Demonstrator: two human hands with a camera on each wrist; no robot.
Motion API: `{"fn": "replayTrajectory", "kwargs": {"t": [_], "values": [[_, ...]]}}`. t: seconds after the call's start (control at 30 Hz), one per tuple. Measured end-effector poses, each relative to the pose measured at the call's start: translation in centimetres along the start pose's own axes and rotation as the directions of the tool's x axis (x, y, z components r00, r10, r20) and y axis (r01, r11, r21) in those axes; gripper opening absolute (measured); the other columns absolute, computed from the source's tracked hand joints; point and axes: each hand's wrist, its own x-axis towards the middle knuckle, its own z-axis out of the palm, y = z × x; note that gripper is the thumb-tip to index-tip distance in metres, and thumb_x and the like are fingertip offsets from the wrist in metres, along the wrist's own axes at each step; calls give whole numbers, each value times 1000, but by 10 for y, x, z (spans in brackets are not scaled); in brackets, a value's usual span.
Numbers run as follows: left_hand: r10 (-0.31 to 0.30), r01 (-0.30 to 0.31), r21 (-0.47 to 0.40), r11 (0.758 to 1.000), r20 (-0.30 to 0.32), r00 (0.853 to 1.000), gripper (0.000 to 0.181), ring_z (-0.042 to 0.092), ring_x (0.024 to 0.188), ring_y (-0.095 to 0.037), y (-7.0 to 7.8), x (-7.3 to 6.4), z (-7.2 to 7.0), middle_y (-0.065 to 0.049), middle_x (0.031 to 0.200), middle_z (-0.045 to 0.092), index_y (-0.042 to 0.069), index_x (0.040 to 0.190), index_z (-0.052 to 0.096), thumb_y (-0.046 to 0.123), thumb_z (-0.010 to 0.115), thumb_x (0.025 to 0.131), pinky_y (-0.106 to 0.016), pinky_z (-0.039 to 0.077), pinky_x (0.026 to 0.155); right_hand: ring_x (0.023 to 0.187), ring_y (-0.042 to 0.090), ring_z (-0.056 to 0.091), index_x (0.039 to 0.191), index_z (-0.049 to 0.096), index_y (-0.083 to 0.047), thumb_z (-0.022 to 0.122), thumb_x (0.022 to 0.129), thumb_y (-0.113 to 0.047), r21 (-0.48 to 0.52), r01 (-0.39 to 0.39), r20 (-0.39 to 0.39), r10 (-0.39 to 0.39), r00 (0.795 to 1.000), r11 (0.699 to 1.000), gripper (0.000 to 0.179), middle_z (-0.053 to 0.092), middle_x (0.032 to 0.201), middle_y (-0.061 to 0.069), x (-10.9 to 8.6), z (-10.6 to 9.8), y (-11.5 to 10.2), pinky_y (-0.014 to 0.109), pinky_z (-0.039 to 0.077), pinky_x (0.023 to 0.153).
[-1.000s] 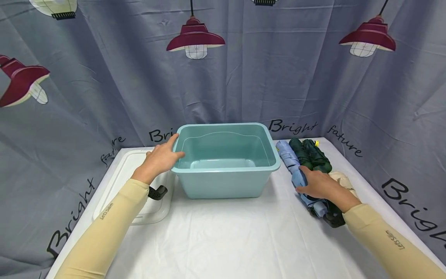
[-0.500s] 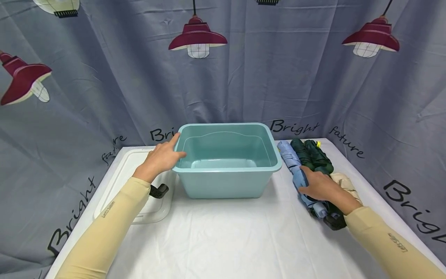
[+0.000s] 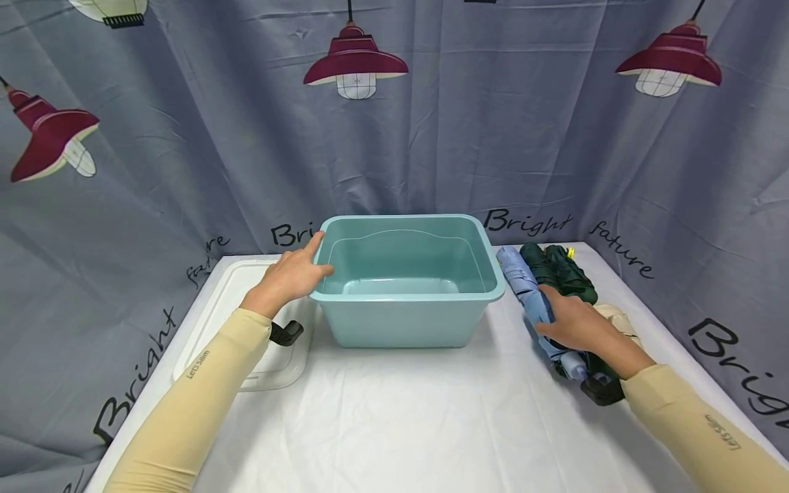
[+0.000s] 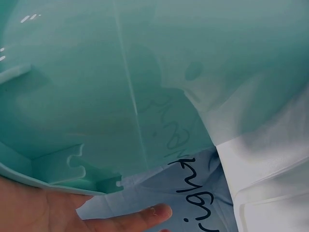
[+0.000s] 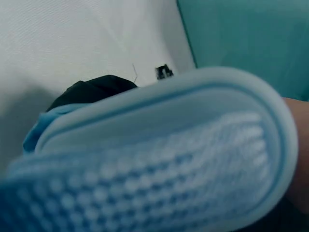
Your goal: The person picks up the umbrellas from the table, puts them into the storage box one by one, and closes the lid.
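A pale teal plastic tub stands at the middle of the table. My left hand holds its left rim, thumb over the inside, index finger stretched toward the back corner. From the left wrist view, the fingers lie outside the rim. At the right lies a row of what look like folded umbrellas. My right hand grips the light blue umbrella; its bumpy, rimmed end fills much of the right wrist view. Dark green umbrellas and a beige one, partly covered by my hand, lie beside it.
A white lid lies flat at the left, partly behind my left arm. White cloth covers the table. Behind it hangs a grey-blue curtain printed with lamps and writing.
The whole head view has shifted slightly right and up. Both hands keep nearly the same place on the tub and the blue umbrella.
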Motion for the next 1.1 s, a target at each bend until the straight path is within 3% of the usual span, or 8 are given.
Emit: {"fn": "replayTrajectory", "kwargs": {"t": [0.23, 0.43, 0.6, 0.73, 0.93, 1.1], "values": [[-18, 18, 0, 1000, 11, 1000, 84, 42, 138, -44, 0, 0, 0, -19, 159, 37, 35, 163, 0, 47, 49, 96, -63, 40, 100, 74, 29, 65, 156, 17, 7, 71, 91, -30, 21, 45, -33, -44, 998, 999, 92, 67, 90, 21, -2, -14, -8, 53, 53, 70], [-17, 17, -4, 1000, 3, 1000, 83, 40, 139, -45, 2, 0, -1, -18, 159, 37, 35, 163, 2, 47, 49, 96, -63, 39, 100, 69, 28, 63, 156, 18, 7, 71, 90, -30, 15, 84, -85, -83, 993, 996, 92, 66, 84, 18, -5, -24, -15, 51, 52, 66], [-28, 28, -7, 1000, 7, 1000, 84, 39, 140, -44, 3, -1, -1, -17, 159, 37, 35, 163, 1, 47, 49, 96, -64, 39, 101, 61, 21, 59, 158, 15, 4, 69, 91, -29, 29, 104, -94, -101, 990, 994, 92, 60, 68, 8, -6, -32, -21, 45, 50, 66], [-25, 25, -1, 1000, 7, 1000, 84, 39, 140, -44, 4, 0, -1, -17, 160, 36, 34, 163, 1, 48, 49, 96, -64, 38, 101, 64, 22, 60, 158, 15, 5, 69, 92, -31, 26, 121, -113, -117, 987, 992, 93, 60, 67, 6, -7, -41, -25, 47, 51, 68], [-19, 19, 4, 1000, 13, 1000, 84, 37, 142, -45, 4, 0, -1, -16, 161, 35, 34, 163, 0, 49, 48, 96, -65, 38, 102, 55, 20, 55, 159, 13, 5, 68, 92, -30, 32, 133, -120, -128, 984, 991, 93, 53, 62, 7, -7, -50, -30, 37, 46, 59], [-8, 8, 14, 1000, 15, 1000, 84, 38, 141, -46, 3, -2, 0, -17, 159, 38, 32, 164, 1, 49, 48, 97, -64, 38, 102, 76, 29, 61, 158, 16, 6, 69, 91, -33, 30, 150, -158, -143, 977, 988, 94, 66, 90, 23, -6, -54, -32, 45, 50, 67]]}}
